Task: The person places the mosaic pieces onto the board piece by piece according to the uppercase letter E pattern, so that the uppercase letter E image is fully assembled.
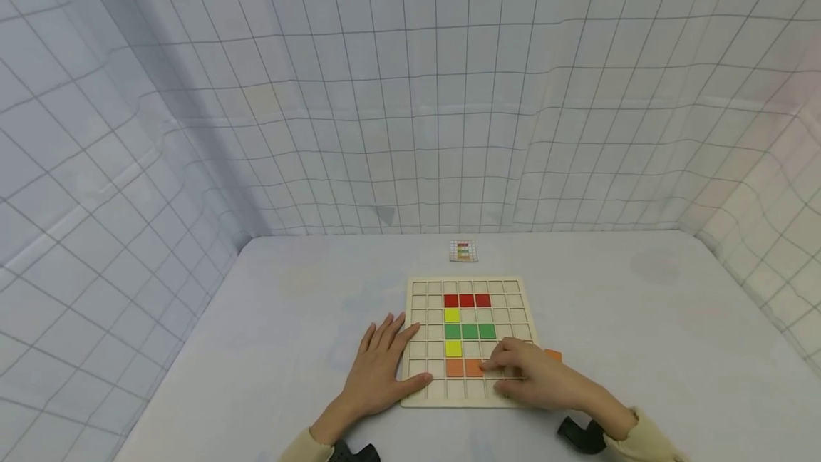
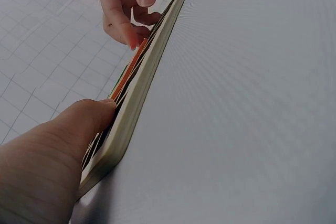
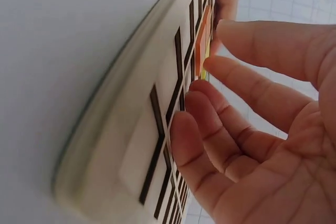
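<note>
A cream grid board [image 1: 466, 392] lies flat on the table. In its cells sit red tiles [image 1: 467, 301], yellow tiles [image 1: 452, 348], green tiles [image 1: 470, 331] and orange tiles [image 1: 455, 368]. My left hand [image 1: 378, 369] rests along the board's left side, fingers spread, thumb lying over the near left cells. My right hand [image 1: 535, 373] hovers over the lower right part, its index fingertip touching the right-hand orange tile [image 3: 200, 43]. Thumb and index finger stand apart there, the other fingers loosely bent near the grid. Another orange tile [image 1: 553, 355] shows beside the board, partly hidden behind the right hand.
A small card [image 1: 463, 251] with a printed coloured grid pattern lies behind the board. The white table [image 1: 288, 305] is enclosed by grid-lined white cloth walls [image 1: 410, 127]. Black wrist devices [image 1: 582, 435] sit at both wrists.
</note>
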Tool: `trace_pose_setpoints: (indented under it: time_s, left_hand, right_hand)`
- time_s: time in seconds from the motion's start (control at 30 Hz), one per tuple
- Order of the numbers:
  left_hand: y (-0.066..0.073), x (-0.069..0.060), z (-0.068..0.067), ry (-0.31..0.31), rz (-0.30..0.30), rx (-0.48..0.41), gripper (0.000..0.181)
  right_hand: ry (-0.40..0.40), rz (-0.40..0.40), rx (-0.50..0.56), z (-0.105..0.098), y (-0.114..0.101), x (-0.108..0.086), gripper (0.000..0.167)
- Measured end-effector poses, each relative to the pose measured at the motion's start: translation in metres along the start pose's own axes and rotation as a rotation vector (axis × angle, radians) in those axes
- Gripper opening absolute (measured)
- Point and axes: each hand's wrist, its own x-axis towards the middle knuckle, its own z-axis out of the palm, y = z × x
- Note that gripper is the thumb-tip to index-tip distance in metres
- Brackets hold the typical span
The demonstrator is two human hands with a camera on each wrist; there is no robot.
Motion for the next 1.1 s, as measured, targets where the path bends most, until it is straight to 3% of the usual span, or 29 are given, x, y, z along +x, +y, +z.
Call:
trace_pose_setpoints:
  time_s: [0.1,0.2,0.3,0.43,0.6,0.9,1.1]
  left_hand:
    - [-0.001,0.0,0.0,0.001,0.004,-0.004,0.081]
    - [0.0,-0.001,0.0,0.003,0.005,-0.008,0.081]
    - [0.0,-0.001,0.0,0.004,0.004,-0.01,0.082]
    - [0.0,0.0,0.0,-0.001,0.001,-0.001,0.082]
    - [0.001,-0.001,-0.001,-0.004,0.003,0.004,0.083]
    - [0.0,0.0,0.0,0.0,0.002,0.008,0.083]
    - [0.0,-0.001,0.0,-0.001,-0.001,0.004,0.083]
  right_hand:
    - [0.045,-0.047,0.03,-0.005,0.004,-0.005,0.021]
    - [0.131,-0.053,-0.011,-0.012,0.01,-0.011,0.013]
    - [0.229,0.017,-0.117,-0.021,0.019,-0.018,0.01]
    - [0.305,0.162,-0.236,-0.033,0.03,-0.027,0.021]
    - [0.272,0.243,-0.224,-0.046,0.042,-0.036,0.034]
    - [0.165,0.193,-0.101,-0.053,0.049,-0.04,0.026]
    - [0.146,0.182,-0.099,-0.052,0.047,-0.04,0.024]
